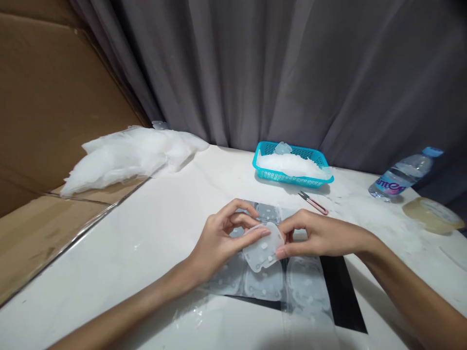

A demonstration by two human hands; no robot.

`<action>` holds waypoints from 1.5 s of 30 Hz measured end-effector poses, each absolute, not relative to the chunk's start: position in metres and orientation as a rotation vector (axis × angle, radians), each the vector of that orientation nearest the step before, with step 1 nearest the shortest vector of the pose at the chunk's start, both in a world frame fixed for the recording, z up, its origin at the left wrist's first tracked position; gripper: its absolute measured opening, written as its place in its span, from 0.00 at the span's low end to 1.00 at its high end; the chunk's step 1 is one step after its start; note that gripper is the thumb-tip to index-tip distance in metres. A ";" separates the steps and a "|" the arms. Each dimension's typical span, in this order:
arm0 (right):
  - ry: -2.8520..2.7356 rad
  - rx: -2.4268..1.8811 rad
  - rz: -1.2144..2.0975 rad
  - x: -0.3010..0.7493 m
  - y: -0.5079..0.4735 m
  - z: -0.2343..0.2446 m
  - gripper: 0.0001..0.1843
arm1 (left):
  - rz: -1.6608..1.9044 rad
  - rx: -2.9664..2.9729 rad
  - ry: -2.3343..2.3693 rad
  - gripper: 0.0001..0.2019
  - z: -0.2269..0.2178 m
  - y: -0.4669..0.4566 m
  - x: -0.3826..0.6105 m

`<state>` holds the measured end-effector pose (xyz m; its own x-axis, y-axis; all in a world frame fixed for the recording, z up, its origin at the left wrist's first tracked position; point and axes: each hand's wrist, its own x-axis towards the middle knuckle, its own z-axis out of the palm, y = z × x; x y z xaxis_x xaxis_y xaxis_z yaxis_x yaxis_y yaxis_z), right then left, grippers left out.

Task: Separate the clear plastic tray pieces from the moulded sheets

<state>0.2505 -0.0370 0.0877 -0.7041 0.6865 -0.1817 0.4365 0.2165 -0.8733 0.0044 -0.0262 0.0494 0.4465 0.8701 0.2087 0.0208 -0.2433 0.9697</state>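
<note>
Left hand (222,238) and right hand (317,236) both grasping clear pad (263,248), fingertips pinching opposite edges. Two-sided grip probably because pad is soft and floppy. Pad held tilted just above sheet (302,284) of similar pads, mid-desk (146,233), close to body. Sheet lies flat on dark mat; contrast likely helps see clear parts. Snips (314,203) just behind hands, within reach. Basket (292,177) with white pieces further back. Bag (131,155) far left, bottle (404,175) and tape (432,214) far right, well apart.
</note>
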 end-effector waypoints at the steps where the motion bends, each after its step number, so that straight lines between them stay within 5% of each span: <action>1: -2.238 -1.063 1.495 0.251 -0.037 0.088 0.22 | 0.985 1.622 0.793 0.14 0.050 -0.026 0.005; 14: -2.237 -1.090 1.427 0.256 -0.037 0.094 0.21 | 0.971 1.720 0.782 0.14 0.052 -0.025 0.002; 22: -2.049 -1.064 1.180 0.251 -0.042 0.096 0.16 | 0.526 1.744 0.578 0.08 0.057 -0.024 0.002; 45: -2.165 -1.051 1.315 0.254 -0.040 0.097 0.13 | 0.650 1.615 0.697 0.12 0.055 -0.027 0.002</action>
<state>0.2543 -0.0401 0.0966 -0.6393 0.7676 -0.0466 0.3953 0.2760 -0.8761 0.0024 -0.0274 0.0550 0.6645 0.7466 0.0333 0.0857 -0.1205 0.9890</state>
